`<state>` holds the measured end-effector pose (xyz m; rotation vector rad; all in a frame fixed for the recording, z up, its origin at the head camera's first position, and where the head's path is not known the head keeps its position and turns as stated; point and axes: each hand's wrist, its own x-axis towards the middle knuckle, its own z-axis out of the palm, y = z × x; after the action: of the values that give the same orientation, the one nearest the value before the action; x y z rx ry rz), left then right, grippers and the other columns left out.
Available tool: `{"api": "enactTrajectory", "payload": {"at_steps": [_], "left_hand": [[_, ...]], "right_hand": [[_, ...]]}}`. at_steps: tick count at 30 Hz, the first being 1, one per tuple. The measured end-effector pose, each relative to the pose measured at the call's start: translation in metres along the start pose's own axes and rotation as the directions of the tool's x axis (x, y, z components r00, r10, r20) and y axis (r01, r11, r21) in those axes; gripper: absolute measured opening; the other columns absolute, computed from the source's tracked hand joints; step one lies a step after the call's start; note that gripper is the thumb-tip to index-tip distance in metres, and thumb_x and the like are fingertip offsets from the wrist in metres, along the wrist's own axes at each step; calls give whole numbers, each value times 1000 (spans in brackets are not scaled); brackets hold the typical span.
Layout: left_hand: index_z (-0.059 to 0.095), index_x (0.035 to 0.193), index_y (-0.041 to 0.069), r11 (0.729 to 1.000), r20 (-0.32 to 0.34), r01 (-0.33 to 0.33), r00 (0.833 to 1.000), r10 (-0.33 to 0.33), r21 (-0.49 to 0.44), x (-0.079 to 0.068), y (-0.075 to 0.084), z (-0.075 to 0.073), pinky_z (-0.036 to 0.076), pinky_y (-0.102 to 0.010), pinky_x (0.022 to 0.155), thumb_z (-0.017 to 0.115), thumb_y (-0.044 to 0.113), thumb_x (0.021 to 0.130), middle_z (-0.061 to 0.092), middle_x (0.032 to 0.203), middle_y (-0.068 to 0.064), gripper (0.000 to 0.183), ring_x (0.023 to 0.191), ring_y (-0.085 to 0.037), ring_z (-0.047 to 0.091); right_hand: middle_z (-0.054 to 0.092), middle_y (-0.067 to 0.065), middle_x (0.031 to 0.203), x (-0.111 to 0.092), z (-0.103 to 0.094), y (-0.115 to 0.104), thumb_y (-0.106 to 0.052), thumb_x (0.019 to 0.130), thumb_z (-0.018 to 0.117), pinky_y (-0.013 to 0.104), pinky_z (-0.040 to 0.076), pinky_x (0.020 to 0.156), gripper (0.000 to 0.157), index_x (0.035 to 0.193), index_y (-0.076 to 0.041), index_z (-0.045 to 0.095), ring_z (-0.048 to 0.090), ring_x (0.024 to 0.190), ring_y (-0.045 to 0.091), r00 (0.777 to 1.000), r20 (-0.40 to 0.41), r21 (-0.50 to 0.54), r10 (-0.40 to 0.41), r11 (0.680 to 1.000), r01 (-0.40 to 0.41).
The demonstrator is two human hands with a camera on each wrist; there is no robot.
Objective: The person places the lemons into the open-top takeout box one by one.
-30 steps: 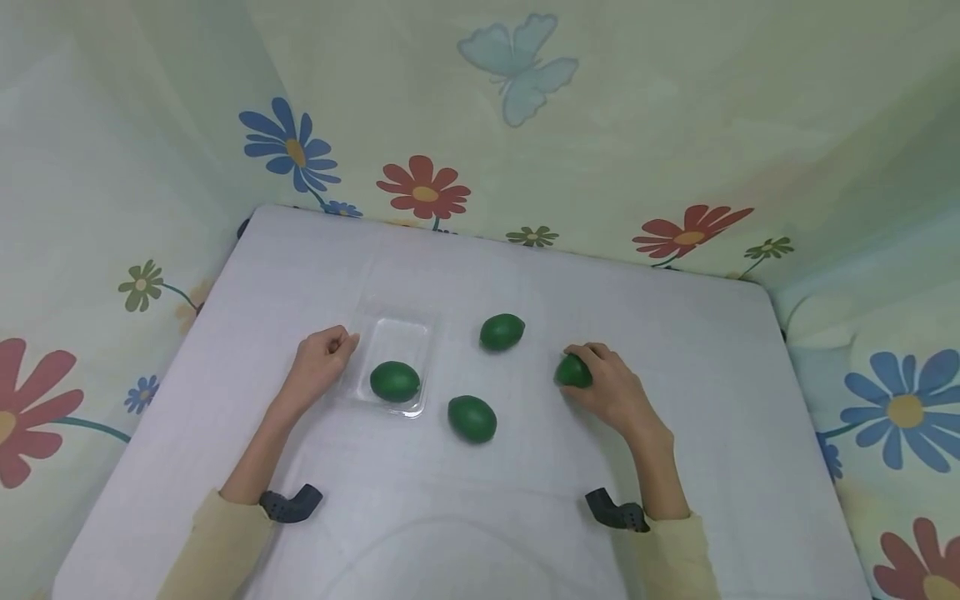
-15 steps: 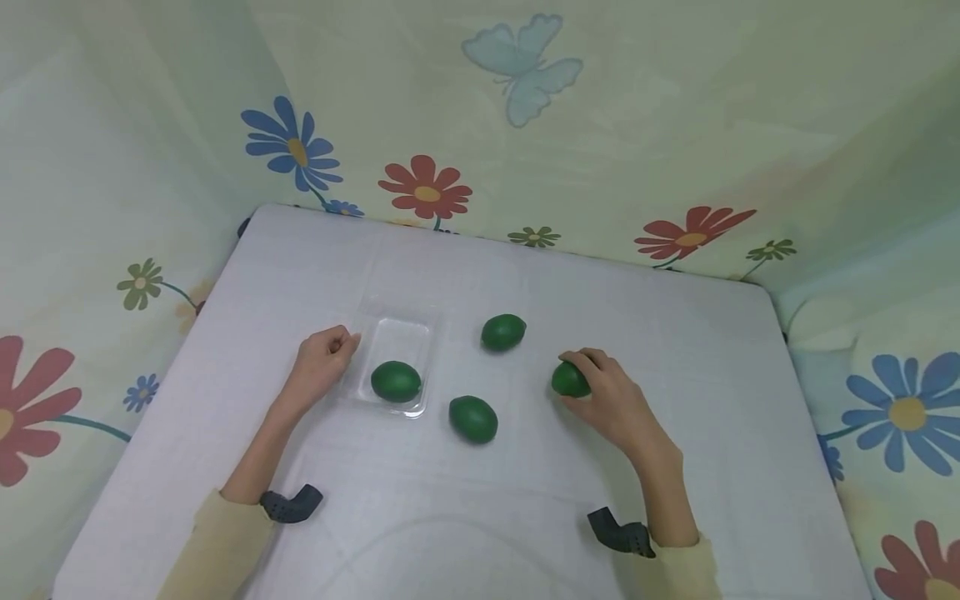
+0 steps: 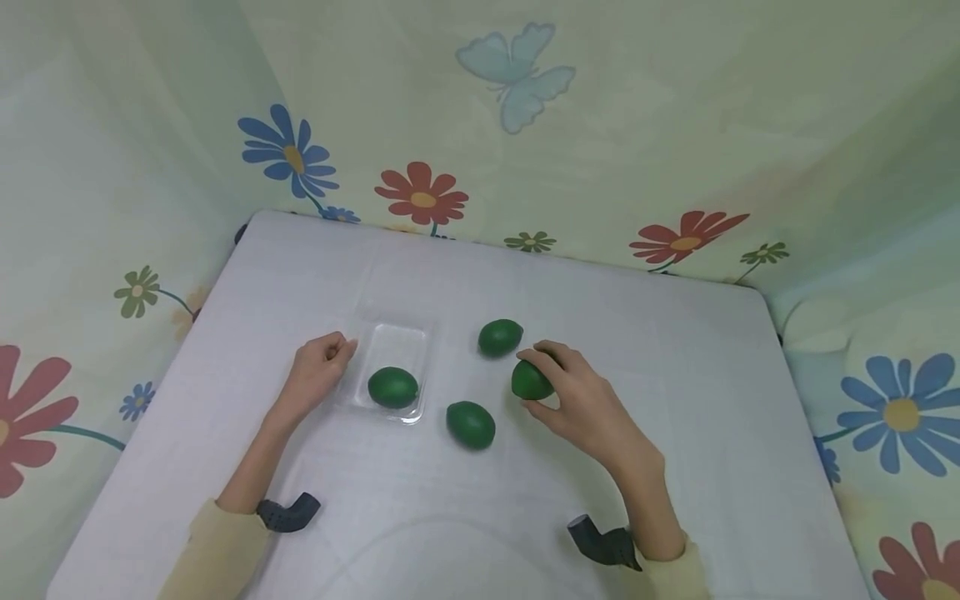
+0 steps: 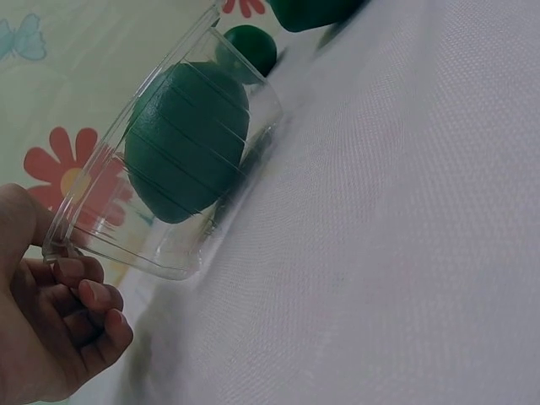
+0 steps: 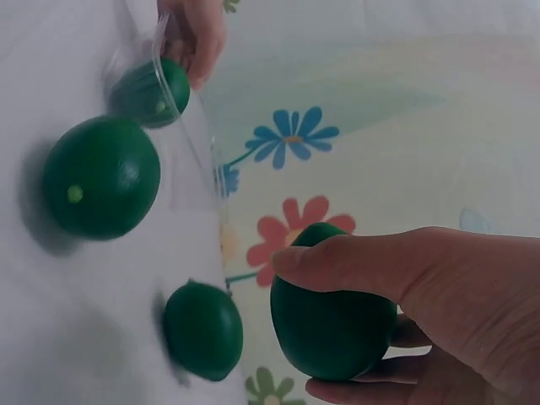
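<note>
Right fingers (image 5: 359,391) clasp a smooth oval lime (image 5: 333,333); left fingers (image 4: 99,295) pinch a clear plastic tray (image 3: 401,342).

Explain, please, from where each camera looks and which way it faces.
Head: worn on the head, facing forward and down at the table and clear tray; left grip, right grip and forearms show.
Left wrist: worn there, facing the clear tray and fruit inside; only the left grip shows.
Right wrist: worn there, facing the held fruit; right grip near, left grip farther off.
Shared by head and right wrist: clear tray, held fruit, both grips.
</note>
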<state>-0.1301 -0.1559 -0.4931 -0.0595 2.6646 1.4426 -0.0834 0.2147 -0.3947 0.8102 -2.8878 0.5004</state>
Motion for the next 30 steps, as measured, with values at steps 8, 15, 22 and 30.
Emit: {"api": "enactTrajectory", "payload": {"at_steps": [8,15,22,30], "left_hand": [[47,71,9,999,-6,-2,1000,2,-42,2,2,5,33,-25,53,53,29,99,41,59,2,35,58,-16,39],[49,70,9,999,-5,2,1000,-3,-32,3,3,8,33,-26,52,53,30,99,43,59,1,36,57,-17,40],[48,70,10,999,-4,3,1000,-3,-38,3,0,5,33,-25,52,52,30,99,41,59,1,36,57,-17,39],[49,70,10,999,-7,10,1000,-10,-41,1,1,1,33,-26,53,53,30,99,43,58,0,35,57,-17,40]], "right_hand": [[53,11,133,26,-2,-19,-20,75,84,36,57,80,62,131,-18,55,57,117,27,996,23,-21,-80,996,81],[54,11,131,54,7,-34,-24,78,82,34,58,75,61,132,-19,54,59,113,25,988,51,-13,-148,989,149],[55,9,131,94,24,-48,-28,81,80,35,57,82,59,133,-20,54,58,115,24,979,107,53,-172,985,167],[53,9,134,135,54,-65,-35,84,76,37,53,94,61,138,-22,50,57,117,23,960,253,133,-123,987,92]]}}
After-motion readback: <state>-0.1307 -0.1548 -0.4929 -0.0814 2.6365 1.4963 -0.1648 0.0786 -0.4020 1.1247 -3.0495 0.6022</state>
